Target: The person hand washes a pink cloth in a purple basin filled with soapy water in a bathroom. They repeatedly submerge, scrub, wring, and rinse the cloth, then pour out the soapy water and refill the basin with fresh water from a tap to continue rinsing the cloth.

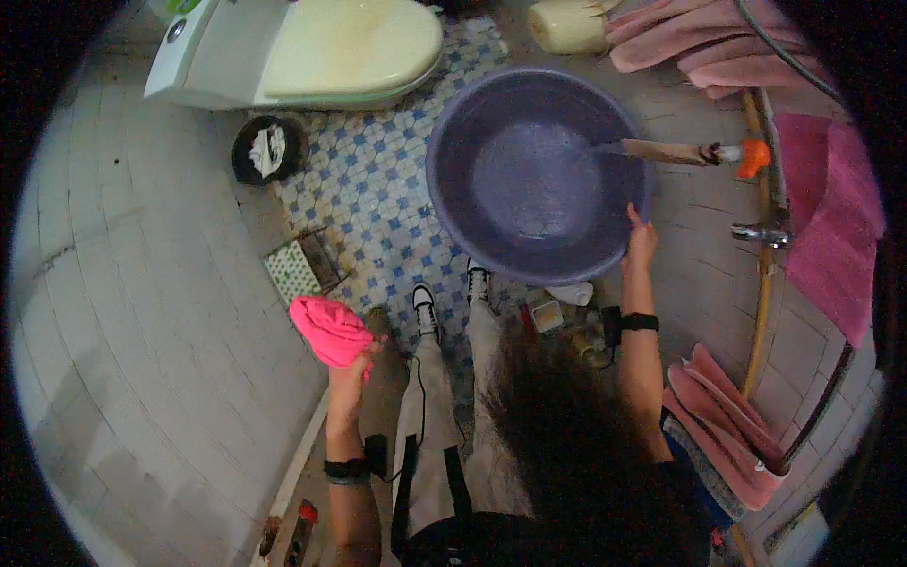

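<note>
Step in hand: judged to be the steadying of a basin (453,161) at a water outlet with 1 hand, while the other hand holds a pink cloth (326,326) clear of it.

Grip: the right hand (641,244) is closed on the basin's near right rim, with 1 digit reaching up along the edge. The left hand (357,364) is closed around the gathered end of the cloth, with no visible gap between fingers and fabric.

Next move: judged to call for a firm, level hold on the rim, since 1 hand at 1 side could let the basin tip, and for the cloth to be brought across without knocking the outlet.

Condition and position: the basin is round, wide and purple, upright, ahead of the person and right of centre over the tiled floor (368,189). A tan hose (666,151) from the orange-handled tap (753,159) points over its right rim; a pale streak at the hose's end appears to be running water. The basin's inside is glossy; water depth cannot be told. The cloth is bright pink and bunched, well apart from the basin, to its lower left.
</note>
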### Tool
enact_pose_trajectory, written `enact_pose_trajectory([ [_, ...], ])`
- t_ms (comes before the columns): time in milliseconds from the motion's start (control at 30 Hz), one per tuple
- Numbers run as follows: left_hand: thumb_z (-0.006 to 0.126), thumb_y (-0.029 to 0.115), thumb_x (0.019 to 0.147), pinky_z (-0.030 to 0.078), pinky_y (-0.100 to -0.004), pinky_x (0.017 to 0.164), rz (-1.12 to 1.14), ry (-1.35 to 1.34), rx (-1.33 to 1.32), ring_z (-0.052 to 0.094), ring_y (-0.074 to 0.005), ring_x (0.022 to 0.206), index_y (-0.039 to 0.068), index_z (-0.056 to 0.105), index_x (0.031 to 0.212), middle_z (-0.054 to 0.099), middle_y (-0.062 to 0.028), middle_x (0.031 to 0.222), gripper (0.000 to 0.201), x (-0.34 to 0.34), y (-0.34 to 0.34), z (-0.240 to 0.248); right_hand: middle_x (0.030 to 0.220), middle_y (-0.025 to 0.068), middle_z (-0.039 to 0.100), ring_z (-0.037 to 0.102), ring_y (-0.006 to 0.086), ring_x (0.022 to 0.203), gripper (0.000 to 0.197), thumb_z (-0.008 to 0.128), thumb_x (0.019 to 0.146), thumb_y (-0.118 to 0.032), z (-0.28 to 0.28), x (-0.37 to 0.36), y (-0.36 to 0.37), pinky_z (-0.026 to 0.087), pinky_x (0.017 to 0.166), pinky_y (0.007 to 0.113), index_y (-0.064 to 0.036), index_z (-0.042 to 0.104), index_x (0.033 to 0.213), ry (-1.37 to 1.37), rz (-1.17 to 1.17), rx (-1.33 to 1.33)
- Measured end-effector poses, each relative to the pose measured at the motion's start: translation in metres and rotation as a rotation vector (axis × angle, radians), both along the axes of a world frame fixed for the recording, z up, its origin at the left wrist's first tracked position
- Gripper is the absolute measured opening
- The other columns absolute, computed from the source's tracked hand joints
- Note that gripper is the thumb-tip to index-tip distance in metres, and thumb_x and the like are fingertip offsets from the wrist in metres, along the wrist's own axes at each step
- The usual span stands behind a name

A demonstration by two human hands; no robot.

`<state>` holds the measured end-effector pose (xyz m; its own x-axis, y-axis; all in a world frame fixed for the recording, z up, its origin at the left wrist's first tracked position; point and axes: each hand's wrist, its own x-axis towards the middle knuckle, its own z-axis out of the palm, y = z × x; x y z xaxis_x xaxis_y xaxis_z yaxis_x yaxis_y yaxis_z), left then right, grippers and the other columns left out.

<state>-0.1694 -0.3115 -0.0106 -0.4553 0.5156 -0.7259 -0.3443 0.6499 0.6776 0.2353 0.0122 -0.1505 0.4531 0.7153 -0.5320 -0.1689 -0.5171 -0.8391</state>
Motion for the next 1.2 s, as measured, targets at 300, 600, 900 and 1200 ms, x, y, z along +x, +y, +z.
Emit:
enact_pose_trajectory([
  [300, 0.064, 0.014, 0.091, 0.051, -0.0325, 0.089, 0.093, -0.013, 0.001, 0.067, -0.0206, 0.098, -0.004, 0.064, 0.112, 0.072, -0.0116, 0.108, 0.027, -0.016, -0.041, -0.002, 0.123, 0.0162, 0.064, 0.062, 0.0312, 0.109, 0.045, 0.073, 0.09, -0.018, -0.002, -0.069, -0.051, 0.052, 0.093, 0.046, 0.0041, 0.059, 0.126, 0.124, 0.189, -0.164],
  [600, 0.067, 0.015, 0.091, 0.049, -0.031, 0.089, 0.183, 0.002, -0.015, 0.066, -0.0191, 0.099, -0.001, 0.066, 0.108, 0.07, -0.0076, 0.102, 0.024, -0.039, -0.083, 0.005, 0.111, 0.014, 0.067, 0.064, 0.0274, 0.097, 0.04, 0.074, 0.087, -0.016, -0.129, -0.16, -0.157, 0.051, 0.083, 0.041, 0.0054, 0.061, 0.119, 0.125, 0.437, -0.359],
  [900, 0.065, 0.011, 0.092, 0.05, -0.0335, 0.092, 0.252, -0.06, -0.046, 0.065, -0.0207, 0.101, -0.002, 0.063, 0.111, 0.069, -0.0105, 0.108, 0.023, -0.059, -0.126, -0.012, 0.084, 0.008, 0.061, 0.057, 0.0241, 0.077, 0.023, 0.073, 0.083, -0.022, -0.347, -0.195, -0.19, 0.045, 0.063, 0.043, -0.0025, 0.062, 0.085, -0.34, 1.154, -0.819],
  [1200, 0.065, 0.009, 0.091, 0.05, -0.0349, 0.092, 0.372, -0.078, -0.047, 0.065, -0.0217, 0.099, -0.003, 0.062, 0.112, 0.069, -0.013, 0.108, 0.024, -0.057, -0.114, -0.019, 0.069, 0.0077, 0.04, 0.041, 0.0252, 0.059, 0.03, 0.066, 0.086, -0.011, -0.289, -0.24, -0.109, 0.038, 0.056, 0.039, -0.0022, 0.041, 0.073, -0.581, 1.862, -0.271],
])
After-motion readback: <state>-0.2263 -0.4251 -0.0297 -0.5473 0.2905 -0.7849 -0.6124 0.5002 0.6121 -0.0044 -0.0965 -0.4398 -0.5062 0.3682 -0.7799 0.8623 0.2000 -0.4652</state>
